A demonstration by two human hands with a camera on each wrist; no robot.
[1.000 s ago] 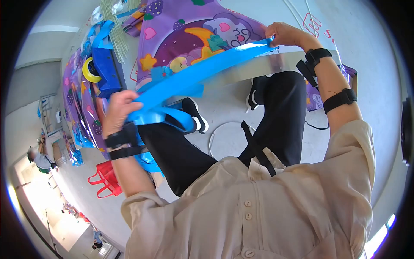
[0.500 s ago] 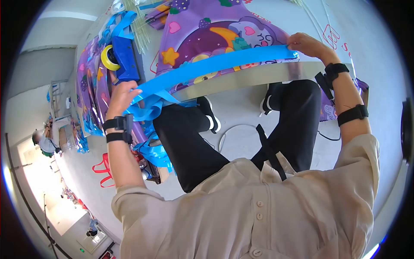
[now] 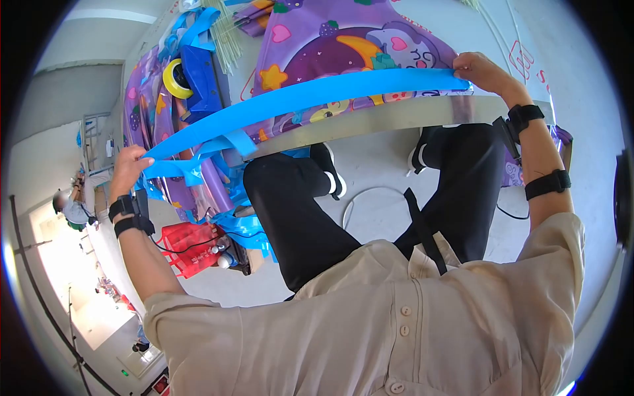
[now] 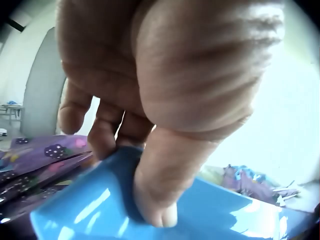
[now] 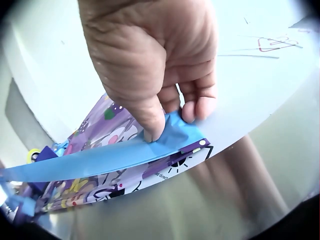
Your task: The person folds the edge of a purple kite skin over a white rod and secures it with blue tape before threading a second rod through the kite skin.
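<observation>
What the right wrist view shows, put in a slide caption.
Right hand pinching a long blue plastic strip at the corner of a purple printed sheet.

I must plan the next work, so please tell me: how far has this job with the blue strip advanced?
Looks done: the purple printed sheet lies spread out.

In hand: the left hand and right hand hold the blue strip stretched along its near edge, the right one at the corner.

Probably left: fixing the strip and dealing with the length running past the sheet; whether any part is fastened, I cannot tell.
</observation>
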